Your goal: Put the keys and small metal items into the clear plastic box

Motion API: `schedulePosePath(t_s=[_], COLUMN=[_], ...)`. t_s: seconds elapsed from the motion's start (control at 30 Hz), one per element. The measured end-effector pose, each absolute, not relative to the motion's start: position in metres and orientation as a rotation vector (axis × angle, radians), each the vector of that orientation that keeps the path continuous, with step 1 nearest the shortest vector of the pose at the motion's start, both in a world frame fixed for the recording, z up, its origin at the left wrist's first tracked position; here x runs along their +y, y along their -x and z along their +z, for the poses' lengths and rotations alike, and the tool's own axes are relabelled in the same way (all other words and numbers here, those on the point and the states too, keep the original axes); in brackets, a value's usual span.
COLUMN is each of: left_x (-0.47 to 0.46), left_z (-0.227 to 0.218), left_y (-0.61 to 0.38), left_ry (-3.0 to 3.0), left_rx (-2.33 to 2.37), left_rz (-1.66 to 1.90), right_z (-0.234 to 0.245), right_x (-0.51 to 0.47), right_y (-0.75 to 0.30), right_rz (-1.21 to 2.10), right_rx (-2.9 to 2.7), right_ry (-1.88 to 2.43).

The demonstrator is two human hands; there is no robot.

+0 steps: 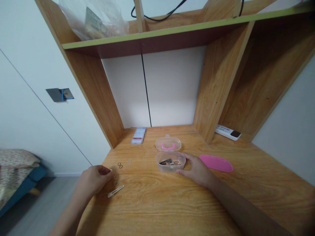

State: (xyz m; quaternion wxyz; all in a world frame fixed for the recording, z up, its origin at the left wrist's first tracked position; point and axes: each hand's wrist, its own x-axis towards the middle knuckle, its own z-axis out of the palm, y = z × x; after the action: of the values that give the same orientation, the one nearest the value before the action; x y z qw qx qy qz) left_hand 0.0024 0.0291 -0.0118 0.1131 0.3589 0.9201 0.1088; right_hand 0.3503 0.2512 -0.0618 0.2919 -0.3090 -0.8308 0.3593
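Note:
My right hand (197, 168) grips the right side of a clear plastic box (163, 167), thumb at the front and fingers behind. Inside the box lie dark and metallic hair clips (169, 162). Its clear lid (162, 144) with a pink handle lies open behind it. At the left edge of the table my left hand (94, 182) is pinched closed, with a small pale bit at its fingertips, too small to name. Beside those fingers are several pale hair ties (116, 177). Two dark hair ties (119, 165) lie farther back, and a pale hair clip (115, 191) lies in front.
A pink oval tray (216, 163) lies right of the box, partly behind my right forearm. At the back stands a blurred-out card (138, 135). A white device (227, 132) rests in the right cubby. The shelf (157, 33) above carries a plastic bag (98, 21).

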Motion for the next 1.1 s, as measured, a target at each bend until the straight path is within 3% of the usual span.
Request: schedulePosePath(t_s=[0.3, 0.57, 0.87, 1.1], left_x=[0.011, 0.006, -0.009, -0.024], left_z=[-0.007, -0.001, 0.003, -0.017], left_y=[-0.038, -0.049, -0.073, -0.093], left_ry=[-1.236, -1.345, -0.982, -0.757], left_rx=[2.165, 2.34, 2.085, 2.435], left_rz=[0.51, 0.386, 1.064, 1.051], right_z=[-0.062, -0.062, -0.061, -0.063], right_x=[0.251, 0.251, 0.251, 0.251], right_y=[-0.35, -0.35, -0.351, -0.35], right_rz=[0.97, 0.946, 0.95, 0.947], right_rx=[-2.219, -2.219, -2.227, -2.215], right_ry=[0.822, 0.825, 0.82, 0.813])
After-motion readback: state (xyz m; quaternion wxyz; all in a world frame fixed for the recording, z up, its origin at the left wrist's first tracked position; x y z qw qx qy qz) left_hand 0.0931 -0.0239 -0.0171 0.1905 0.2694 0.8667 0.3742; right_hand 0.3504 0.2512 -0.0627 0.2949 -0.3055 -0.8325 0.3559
